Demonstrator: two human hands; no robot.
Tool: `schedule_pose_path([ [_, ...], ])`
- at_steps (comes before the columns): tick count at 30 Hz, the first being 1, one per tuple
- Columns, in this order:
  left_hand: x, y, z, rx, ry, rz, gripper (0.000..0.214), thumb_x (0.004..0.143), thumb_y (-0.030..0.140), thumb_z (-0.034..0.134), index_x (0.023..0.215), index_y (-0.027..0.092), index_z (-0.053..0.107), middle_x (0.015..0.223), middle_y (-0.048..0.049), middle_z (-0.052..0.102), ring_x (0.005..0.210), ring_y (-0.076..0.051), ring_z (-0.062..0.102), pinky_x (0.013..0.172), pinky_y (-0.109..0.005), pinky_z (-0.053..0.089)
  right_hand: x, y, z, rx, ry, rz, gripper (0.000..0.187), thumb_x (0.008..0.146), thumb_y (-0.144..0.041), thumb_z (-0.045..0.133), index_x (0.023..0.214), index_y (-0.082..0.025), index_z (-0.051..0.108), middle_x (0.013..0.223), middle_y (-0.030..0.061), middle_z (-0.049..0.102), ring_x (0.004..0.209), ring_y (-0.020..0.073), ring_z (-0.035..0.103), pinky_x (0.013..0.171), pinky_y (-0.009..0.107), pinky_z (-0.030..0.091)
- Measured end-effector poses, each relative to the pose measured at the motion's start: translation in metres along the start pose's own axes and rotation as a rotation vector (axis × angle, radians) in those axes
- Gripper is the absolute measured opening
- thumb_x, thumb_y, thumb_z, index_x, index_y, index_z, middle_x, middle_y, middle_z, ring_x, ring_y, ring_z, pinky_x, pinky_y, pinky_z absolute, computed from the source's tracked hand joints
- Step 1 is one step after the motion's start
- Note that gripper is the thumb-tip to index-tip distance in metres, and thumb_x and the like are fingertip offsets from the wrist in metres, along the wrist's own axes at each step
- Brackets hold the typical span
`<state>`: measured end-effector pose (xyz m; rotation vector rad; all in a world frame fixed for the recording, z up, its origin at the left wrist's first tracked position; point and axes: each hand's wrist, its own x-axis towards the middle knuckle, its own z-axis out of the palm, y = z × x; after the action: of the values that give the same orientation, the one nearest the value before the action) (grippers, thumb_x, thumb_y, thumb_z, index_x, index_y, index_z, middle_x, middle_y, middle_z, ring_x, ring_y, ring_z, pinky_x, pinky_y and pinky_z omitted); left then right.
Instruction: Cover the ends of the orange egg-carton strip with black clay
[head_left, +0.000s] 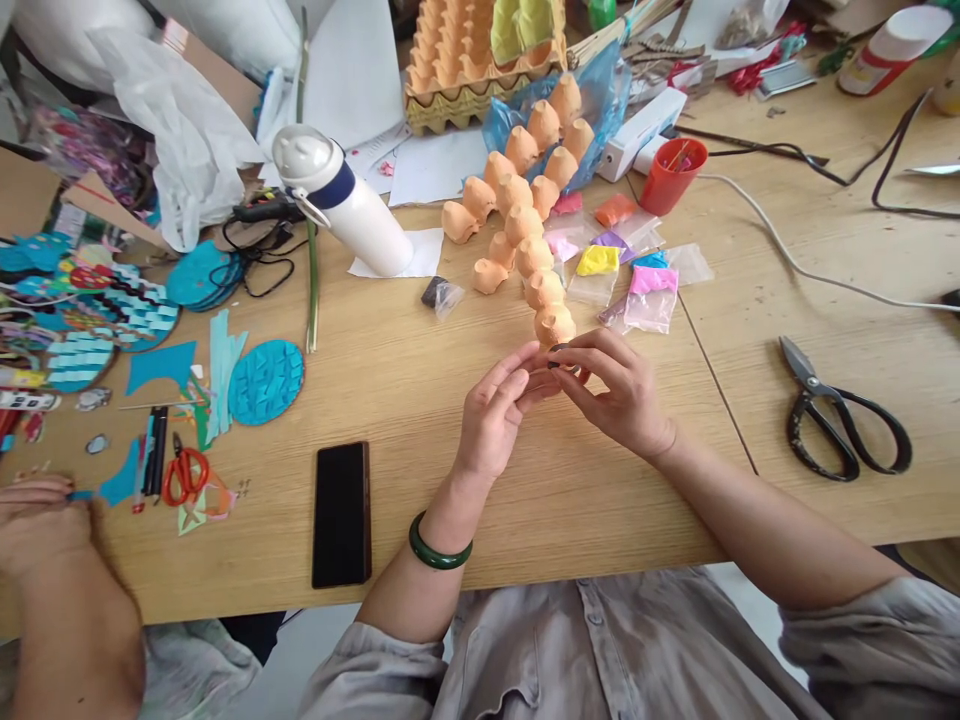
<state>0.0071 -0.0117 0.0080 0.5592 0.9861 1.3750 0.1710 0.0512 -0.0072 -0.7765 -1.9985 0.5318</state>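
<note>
My right hand [619, 395] pinches a small black piece [556, 357], possibly soft clay, between thumb and fingertips. My left hand [491, 420], a green bangle on its wrist, meets it there with thumb and fingers drawn together; whatever they hold is mostly hidden. Just beyond the fingertips ends a row of orange egg-carton cups [535, 257], with more cut cups [487, 276] beside it. Small bags of coloured clay-like material lie to the right, among them a yellow packet [598, 260] and a pink packet [652, 290]. A black packet [441, 296] is on the left.
Large black-handled scissors [840, 410] lie right, a phone [341, 515] left. A white bottle [345, 200], a red cup [673, 175] and egg trays [480, 60] stand farther back. At far left, another person's hand [41, 520] rests near blue paper crafts [266, 382].
</note>
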Motion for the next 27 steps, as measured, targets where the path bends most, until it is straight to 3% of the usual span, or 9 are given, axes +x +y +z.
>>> schedule_pose_path([
  [3, -0.002, -0.002, -0.001, 0.168, 0.004, 0.015, 0.035, 0.086, 0.05, 0.081, 0.085, 0.016, 0.076, 0.072, -0.0017, 0.07, 0.055, -0.009, 0.059, 0.049, -0.022, 0.048, -0.002, -0.007, 0.001, 0.075, -0.025, -0.005, 0.011, 0.102, -0.026, 0.064, 0.104, -0.023, 0.074, 0.095, 0.0094, 0.071, 0.082, 0.0205, 0.068, 0.067, 0.034, 0.06],
  [5, -0.002, -0.002, -0.002, 0.237, -0.008, 0.028, 0.04, 0.087, 0.052, 0.08, 0.073, 0.016, 0.07, 0.065, -0.0001, 0.065, 0.048, -0.007, 0.053, 0.043, -0.021, 0.042, -0.003, -0.01, 0.003, 0.105, -0.063, 0.019, 0.013, 0.102, -0.029, 0.064, 0.101, -0.023, 0.075, 0.093, 0.0093, 0.071, 0.081, 0.0203, 0.068, 0.066, 0.034, 0.06],
  [11, -0.002, -0.006, -0.008, 0.407, 0.061, 0.129, 0.04, 0.088, 0.052, 0.079, 0.071, 0.018, 0.067, 0.06, 0.0022, 0.063, 0.046, -0.006, 0.051, 0.045, -0.021, 0.041, -0.007, -0.008, 0.007, 0.135, -0.107, 0.039, 0.021, 0.105, -0.034, 0.06, 0.1, -0.019, 0.075, 0.094, 0.0105, 0.071, 0.081, 0.0181, 0.068, 0.068, 0.031, 0.059],
  [16, -0.004, -0.009, -0.007, 0.556, 0.14, 0.301, 0.034, 0.093, 0.047, 0.076, 0.075, 0.018, 0.069, 0.062, 0.0025, 0.063, 0.049, -0.005, 0.051, 0.05, -0.02, 0.041, -0.007, -0.008, 0.007, 0.094, -0.027, -0.009, 0.015, 0.105, -0.026, 0.062, 0.1, -0.019, 0.074, 0.09, 0.0087, 0.072, 0.075, 0.0159, 0.067, 0.065, 0.028, 0.057],
  [22, 0.0, -0.015, -0.008, 0.365, 0.045, 0.177, 0.054, 0.098, 0.063, 0.059, 0.073, 0.017, 0.069, 0.062, -0.0015, 0.063, 0.049, -0.01, 0.054, 0.046, -0.024, 0.044, -0.005, -0.008, 0.007, 0.244, 0.015, -0.038, 0.009, 0.102, -0.019, 0.065, 0.105, -0.02, 0.074, 0.09, 0.007, 0.069, 0.068, 0.0132, 0.063, 0.058, 0.026, 0.054],
  [27, 0.002, -0.014, -0.008, 0.424, 0.023, 0.214, 0.042, 0.093, 0.054, 0.072, 0.073, 0.017, 0.068, 0.064, 0.0008, 0.064, 0.049, -0.007, 0.053, 0.048, -0.022, 0.044, -0.005, -0.008, 0.007, 0.167, 0.0, -0.049, 0.009, 0.102, -0.019, 0.065, 0.103, -0.019, 0.074, 0.092, 0.0086, 0.071, 0.07, 0.0143, 0.065, 0.062, 0.028, 0.055],
])
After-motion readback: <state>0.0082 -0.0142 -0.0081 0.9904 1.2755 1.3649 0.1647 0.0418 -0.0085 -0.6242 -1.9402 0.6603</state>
